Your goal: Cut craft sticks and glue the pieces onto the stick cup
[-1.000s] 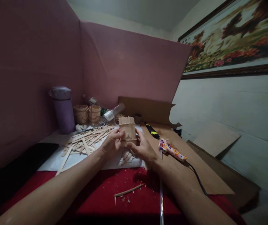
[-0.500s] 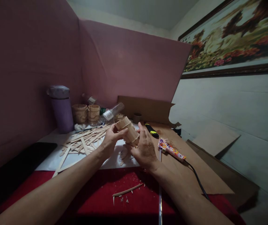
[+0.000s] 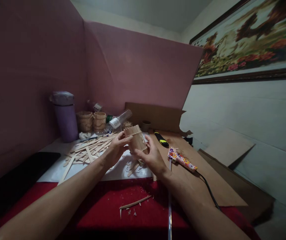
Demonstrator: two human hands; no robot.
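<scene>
Between my two hands is a small cup made of wooden craft sticks (image 3: 137, 140), tilted and held above the white paper. My left hand (image 3: 119, 146) grips its left side near the upper rim. On the right side and lower end, my right hand (image 3: 153, 156) has its thumb and fingers closed around it. Beneath the cup lie short stick pieces (image 3: 133, 168) and shavings. A pile of loose craft sticks (image 3: 93, 150) spreads to the left of my left hand. To the right of my right hand rests a flower-patterned glue gun (image 3: 182, 159) with a clear glue stick in it.
A yellow-black utility knife (image 3: 161, 139) lies on the cardboard sheet (image 3: 207, 186). Behind stand a purple tumbler (image 3: 66, 118), two finished stick cups (image 3: 99, 122), a plastic bottle (image 3: 120, 119) and a tape roll (image 3: 146, 125). A broken stick (image 3: 136, 202) lies on the red cloth (image 3: 95, 206).
The stick cup has turned more upright in my hands. My right hand has shifted from open fingers beside it to a grip with the thumb across its front.
</scene>
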